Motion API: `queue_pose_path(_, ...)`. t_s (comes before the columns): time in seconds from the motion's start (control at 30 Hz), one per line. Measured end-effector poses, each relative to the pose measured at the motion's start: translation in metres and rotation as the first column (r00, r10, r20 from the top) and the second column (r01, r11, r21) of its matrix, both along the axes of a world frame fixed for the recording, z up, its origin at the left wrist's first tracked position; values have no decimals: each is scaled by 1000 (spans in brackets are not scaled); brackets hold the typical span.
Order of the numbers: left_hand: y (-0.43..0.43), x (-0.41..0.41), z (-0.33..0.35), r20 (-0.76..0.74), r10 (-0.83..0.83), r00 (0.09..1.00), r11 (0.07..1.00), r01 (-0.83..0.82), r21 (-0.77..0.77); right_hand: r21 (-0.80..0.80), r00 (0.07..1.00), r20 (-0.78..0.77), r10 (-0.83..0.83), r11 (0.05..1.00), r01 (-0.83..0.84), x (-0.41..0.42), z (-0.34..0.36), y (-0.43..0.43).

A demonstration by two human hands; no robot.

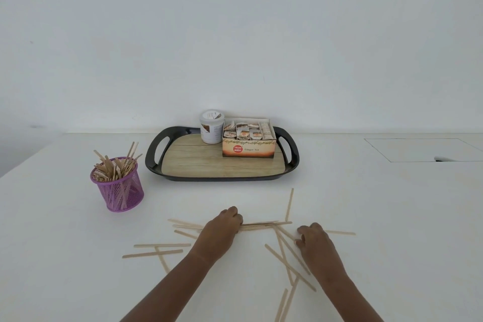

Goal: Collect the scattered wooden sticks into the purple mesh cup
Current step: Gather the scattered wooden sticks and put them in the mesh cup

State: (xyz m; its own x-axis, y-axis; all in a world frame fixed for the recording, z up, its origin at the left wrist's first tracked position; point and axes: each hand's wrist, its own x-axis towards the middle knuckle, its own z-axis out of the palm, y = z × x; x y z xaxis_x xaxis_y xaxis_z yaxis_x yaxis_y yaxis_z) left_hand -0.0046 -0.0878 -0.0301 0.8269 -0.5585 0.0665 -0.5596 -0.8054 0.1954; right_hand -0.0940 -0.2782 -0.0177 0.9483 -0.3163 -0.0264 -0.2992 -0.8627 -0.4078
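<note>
The purple mesh cup (118, 191) stands at the left of the white table, holding several wooden sticks upright. More wooden sticks (286, 260) lie scattered across the near part of the table. My left hand (220, 230) is closed around a small bundle of sticks (264, 224) that points to the right, low on the tabletop. My right hand (315, 242) rests knuckles up on the table, its fingertips pinching at a stick among the right-hand scatter. A lone stick (289, 204) lies farther back.
A black tray with a wood-look base (222, 165) sits behind the sticks, carrying a white tub (211, 127) and an open ginger tea box (248, 140). A flap outline (418, 149) marks the table's far right. The wall stands close behind.
</note>
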Motion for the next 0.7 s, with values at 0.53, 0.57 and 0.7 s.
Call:
queue_pose_path(0.53,-7,4,-5,99,45,994,996,-52,69,-112,977,-211,-9,994,-15,-1,2,8)
queue_pose_path(0.57,-7,4,-5,102,48,994,996,-56,70,-109,979,-205,5,994,-28,-2,3,13)
queue_pose_path(0.7,-8,6,-3,104,48,993,996,-55,70,-71,984,-168,63,995,-75,-1,4,26)
